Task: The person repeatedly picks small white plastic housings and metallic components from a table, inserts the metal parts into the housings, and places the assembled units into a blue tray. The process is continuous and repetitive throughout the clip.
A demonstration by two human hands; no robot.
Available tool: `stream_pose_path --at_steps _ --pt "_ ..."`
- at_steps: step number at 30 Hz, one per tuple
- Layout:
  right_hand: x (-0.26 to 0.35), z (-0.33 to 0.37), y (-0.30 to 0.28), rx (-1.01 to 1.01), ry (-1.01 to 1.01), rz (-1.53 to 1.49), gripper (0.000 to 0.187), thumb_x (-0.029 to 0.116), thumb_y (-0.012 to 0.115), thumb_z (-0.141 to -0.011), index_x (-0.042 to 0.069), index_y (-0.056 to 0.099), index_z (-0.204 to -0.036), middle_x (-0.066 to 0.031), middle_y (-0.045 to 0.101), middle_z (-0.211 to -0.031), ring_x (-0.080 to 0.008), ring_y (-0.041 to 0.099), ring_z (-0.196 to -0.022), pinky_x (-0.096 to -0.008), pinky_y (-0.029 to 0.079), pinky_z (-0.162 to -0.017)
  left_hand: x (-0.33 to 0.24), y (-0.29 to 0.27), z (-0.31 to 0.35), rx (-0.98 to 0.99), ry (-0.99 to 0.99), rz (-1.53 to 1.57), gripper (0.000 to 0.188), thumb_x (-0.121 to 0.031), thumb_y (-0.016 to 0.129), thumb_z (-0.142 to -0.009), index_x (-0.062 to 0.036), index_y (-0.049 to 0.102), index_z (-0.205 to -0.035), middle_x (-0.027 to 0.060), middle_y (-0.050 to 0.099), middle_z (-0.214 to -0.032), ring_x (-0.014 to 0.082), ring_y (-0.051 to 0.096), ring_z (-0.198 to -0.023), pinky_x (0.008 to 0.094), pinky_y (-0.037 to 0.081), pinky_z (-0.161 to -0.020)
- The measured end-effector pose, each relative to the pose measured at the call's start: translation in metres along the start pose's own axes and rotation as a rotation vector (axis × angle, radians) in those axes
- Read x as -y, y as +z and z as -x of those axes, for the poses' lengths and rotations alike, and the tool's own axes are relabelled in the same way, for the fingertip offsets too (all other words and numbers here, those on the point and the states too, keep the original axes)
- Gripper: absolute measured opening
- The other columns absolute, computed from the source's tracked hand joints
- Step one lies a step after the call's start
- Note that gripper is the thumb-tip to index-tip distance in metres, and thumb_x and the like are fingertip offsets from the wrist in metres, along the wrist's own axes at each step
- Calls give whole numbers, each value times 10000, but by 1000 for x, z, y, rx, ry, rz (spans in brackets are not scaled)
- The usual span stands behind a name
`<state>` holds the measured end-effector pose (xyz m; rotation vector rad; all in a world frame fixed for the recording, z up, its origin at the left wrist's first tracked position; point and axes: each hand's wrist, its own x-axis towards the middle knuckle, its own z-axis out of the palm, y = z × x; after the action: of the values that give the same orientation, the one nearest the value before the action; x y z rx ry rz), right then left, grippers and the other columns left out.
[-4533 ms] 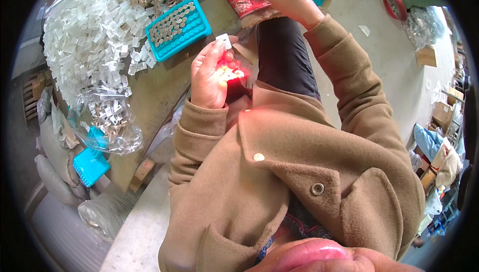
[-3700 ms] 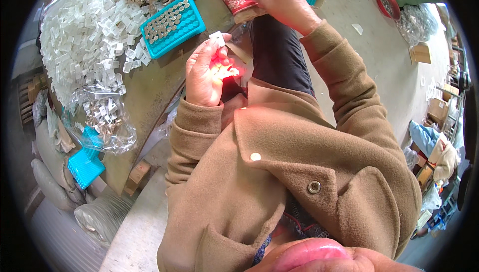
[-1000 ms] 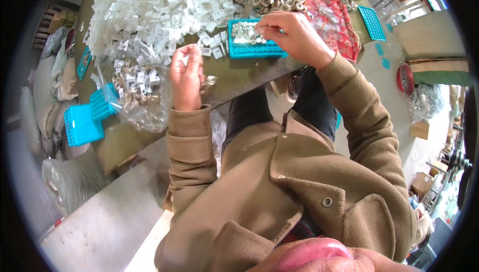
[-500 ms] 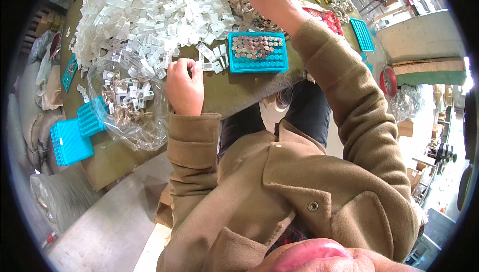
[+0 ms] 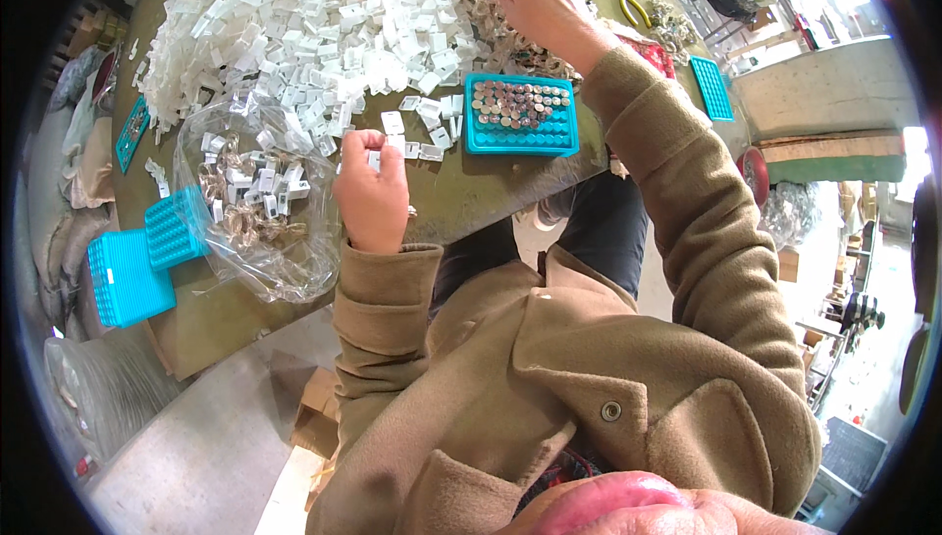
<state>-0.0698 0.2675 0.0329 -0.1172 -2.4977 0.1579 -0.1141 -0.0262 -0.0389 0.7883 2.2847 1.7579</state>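
The left hand (image 5: 373, 191) is at the near side of the table (image 5: 466, 187), its fingers curled in and the thumb pointing up, with a small white plastic piece (image 5: 374, 158) right at the fingertips; whether the piece is pinched or simply lies behind them is impossible to say. A little shiny bit of metal (image 5: 411, 211) shows just beside the heel of that hand (too small to make out properly). The right hand (image 5: 542, 7) is reaching to the far side, fingers bent down at the edge of a tangled heap of metal bands (image 5: 520, 49); its fingertips are partly hidden, so I can't tell whether they have hold of a band. Between the hands, nearer the right forearm, is a blue tray (image 5: 520, 143) with rows of round silvery discs (image 5: 512, 105) in its back part, its front row of hollows showing bare. A big pile of white plastic pieces (image 5: 304, 25) spreads over the far left of the table, a few loose ones lying between it and the tray. To the left of the left hand is a clear plastic bag (image 5: 299, 280) with white pieces and metal bands in it, and past that a stack of blue trays (image 5: 130, 280). Yellow-handled pliers (image 5: 633, 10) lie beyond the right hand, near a red cloth (image 5: 652, 52).
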Motion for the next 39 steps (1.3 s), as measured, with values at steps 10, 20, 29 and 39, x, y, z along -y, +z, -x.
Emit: stream_pose_path --at_steps 10,20,29,39 --pt "2 -5 -2 106 -17 1 114 71 593 -885 67 635 -991 -141 688 -943 -354 651 -925 -439 519 -794 -13 -17 5 253 -694 964 304 -96 603 -955 -9 607 -1246 31 628 -957 40 477 -670 177 351 -512" --pt "65 34 -29 111 237 -465 106 27 629 -937 38 620 -1042 -87 669 -887 -135 650 -844 -296 526 -776 -24 -15 13 434 -654 1146 351 -187 593 -991 -31 587 -1306 100 705 -1163 90 709 -843 188 484 -553" --pt "89 51 -35 190 367 -566 99 36 618 -836 31 651 -929 -163 668 -791 -318 681 -760 -397 517 -669 -22 -5 20 348 -863 1318 188 -223 694 -956 -98 612 -1070 -20 635 -909 55 601 -703 175 396 -518" --pt "97 68 -29 263 282 -650 109 50 660 -891 46 678 -999 -75 669 -812 -169 660 -717 -308 524 -654 -27 6 21 300 -860 1125 298 -176 662 -975 -45 610 -1237 44 651 -1101 -17 533 -691 136 318 -470"
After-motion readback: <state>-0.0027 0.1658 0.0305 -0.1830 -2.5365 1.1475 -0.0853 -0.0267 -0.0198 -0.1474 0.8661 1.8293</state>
